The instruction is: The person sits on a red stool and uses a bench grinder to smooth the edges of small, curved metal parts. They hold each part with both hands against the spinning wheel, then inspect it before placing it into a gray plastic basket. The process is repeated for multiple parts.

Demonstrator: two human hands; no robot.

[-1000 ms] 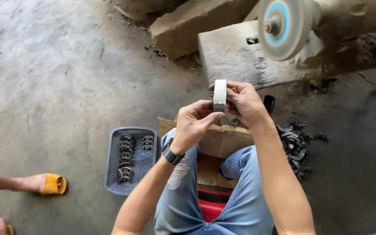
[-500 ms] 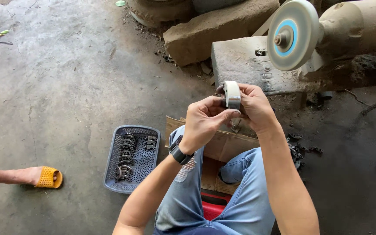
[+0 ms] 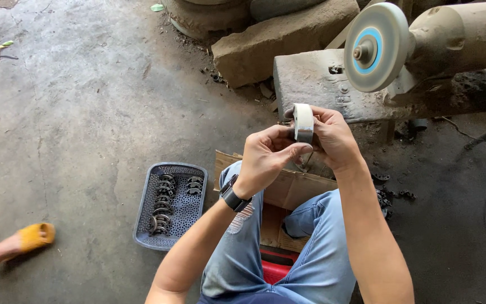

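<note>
Both my hands are raised in front of me and grip a white roll of tape (image 3: 303,120) held on edge. My left hand (image 3: 268,155), with a dark watch on its wrist, pinches the roll's lower left side. My right hand (image 3: 334,138) wraps round the roll from the right. Just above and to the right, a grey buffing wheel (image 3: 376,47) with a blue centre sits on a bench grinder motor (image 3: 461,35). The inside of the roll is hidden by my fingers.
A grey plastic basket (image 3: 145,208) with several dark metal rings lies on the concrete floor left of my knee. Flat cardboard (image 3: 288,186) rests under my legs. Stone blocks (image 3: 282,42) sit behind. Another person's foot in a yellow sandal (image 3: 32,236) is at far left.
The view has drifted so my hands and the tape roll sit lower and farther from the buffing wheel. My grip on the roll stays the same.
</note>
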